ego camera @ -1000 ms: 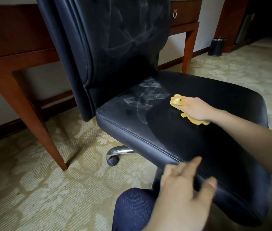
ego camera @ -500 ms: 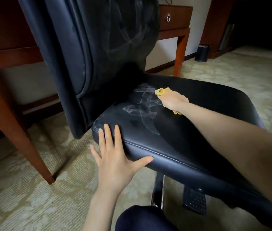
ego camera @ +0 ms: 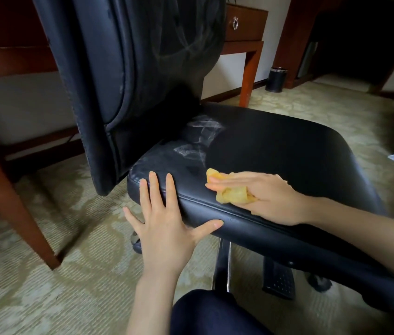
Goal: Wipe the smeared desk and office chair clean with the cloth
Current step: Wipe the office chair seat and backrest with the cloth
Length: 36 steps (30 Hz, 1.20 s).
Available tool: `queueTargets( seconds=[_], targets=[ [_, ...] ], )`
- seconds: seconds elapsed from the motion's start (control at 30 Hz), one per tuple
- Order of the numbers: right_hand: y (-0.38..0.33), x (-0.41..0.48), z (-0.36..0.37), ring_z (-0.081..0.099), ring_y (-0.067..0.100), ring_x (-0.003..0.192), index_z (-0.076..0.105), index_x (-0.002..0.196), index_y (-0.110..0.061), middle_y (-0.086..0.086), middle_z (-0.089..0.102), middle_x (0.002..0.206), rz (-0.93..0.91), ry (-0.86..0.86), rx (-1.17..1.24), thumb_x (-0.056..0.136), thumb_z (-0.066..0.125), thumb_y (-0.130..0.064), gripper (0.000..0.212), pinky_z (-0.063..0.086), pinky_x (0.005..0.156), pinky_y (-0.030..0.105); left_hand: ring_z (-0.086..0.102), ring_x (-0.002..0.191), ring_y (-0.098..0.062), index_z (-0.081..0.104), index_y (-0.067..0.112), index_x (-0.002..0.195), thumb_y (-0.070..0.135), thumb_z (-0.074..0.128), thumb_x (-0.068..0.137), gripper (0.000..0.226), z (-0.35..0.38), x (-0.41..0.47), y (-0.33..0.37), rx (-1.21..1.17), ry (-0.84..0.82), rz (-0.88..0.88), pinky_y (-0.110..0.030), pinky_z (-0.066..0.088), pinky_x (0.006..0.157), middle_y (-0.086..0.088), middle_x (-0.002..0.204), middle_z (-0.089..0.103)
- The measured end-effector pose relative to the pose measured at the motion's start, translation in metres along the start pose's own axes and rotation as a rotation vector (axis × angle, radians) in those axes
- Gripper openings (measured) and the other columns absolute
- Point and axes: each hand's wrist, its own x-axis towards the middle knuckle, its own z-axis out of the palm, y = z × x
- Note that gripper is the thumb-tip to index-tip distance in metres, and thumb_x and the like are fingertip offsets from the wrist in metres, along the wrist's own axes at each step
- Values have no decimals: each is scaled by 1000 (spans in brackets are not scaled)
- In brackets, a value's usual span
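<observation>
Two hands were on the office chair (ego camera: 275,146), right on its seat: the left hand (ego camera: 167,221) lay spread flat over the near edge, while the right hand (ego camera: 263,197), fingers pressed together, pinched the yellow cloth (ego camera: 233,195) against the leather just beside it. White smears (ego camera: 200,136) showed farther back, by the backrest (ego camera: 154,68).
</observation>
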Motion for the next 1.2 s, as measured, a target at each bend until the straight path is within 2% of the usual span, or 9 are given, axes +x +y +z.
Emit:
queueTargets(
  seconds=[0.17,0.4,0.53,0.63,0.73,0.83,0.93,1.07,1.2],
  targets=[
    [-6,-31,-10,59,11,114,66,116,-17,-5,67,119,140,61,647,88,53,-47,43,43,101,28,-20,142,-12,6,24,152,98,11,49,127,2,-2,0,-15,9,5,-65,-2,109,0,159,-10],
    [15,-25,-74,65,16,106,60,122,-24,-3,67,119,427,420,1124,100,29,-44,44,47,90,34,-17,143,-12,8,25,152,99,8,53,123,3,-3,-4,-3,16,36,-65,-1,108,1,160,-7],
    [19,-11,-103,58,11,81,55,106,-21,0,62,95,698,497,675,100,32,-45,33,42,80,30,-9,146,-17,11,25,152,98,8,58,119,5,-1,-9,24,14,76,-65,1,107,-1,160,-1],
    [22,2,-104,51,9,75,54,106,-18,5,58,99,580,473,151,103,29,-39,32,34,75,28,-4,147,-20,14,23,152,97,8,60,118,5,-1,-11,30,20,84,-65,3,107,-3,160,3],
    [14,6,-83,52,0,62,55,121,-22,-2,60,84,455,247,28,101,36,-38,32,38,56,15,-5,146,-19,14,23,152,97,8,60,117,5,0,-10,37,25,86,-64,1,106,-3,160,3],
    [11,9,-61,55,3,98,33,142,-40,-4,58,123,265,-151,-153,94,49,-45,51,40,82,13,-7,146,-18,13,23,152,96,10,61,116,5,-1,-10,34,33,89,-62,-1,106,-2,160,2],
    [22,10,-53,21,13,141,18,149,-36,-9,27,153,192,-190,-362,87,53,-56,74,16,116,33,-10,145,-16,12,23,152,95,14,61,116,6,-1,-11,35,27,88,-64,0,107,-1,160,-1],
    [41,5,-33,-8,3,143,4,147,-34,-14,3,157,140,-168,-306,87,32,-62,72,-5,119,37,-4,146,-21,14,21,151,95,13,63,115,7,0,-12,44,21,90,-69,6,105,-5,160,4],
    [50,-2,-13,-1,-2,144,11,138,-41,-17,13,154,83,-31,-76,91,30,-56,52,1,119,36,0,147,-24,16,20,151,95,11,63,116,7,1,-11,53,18,87,-69,8,105,-7,160,6]
  ],
)
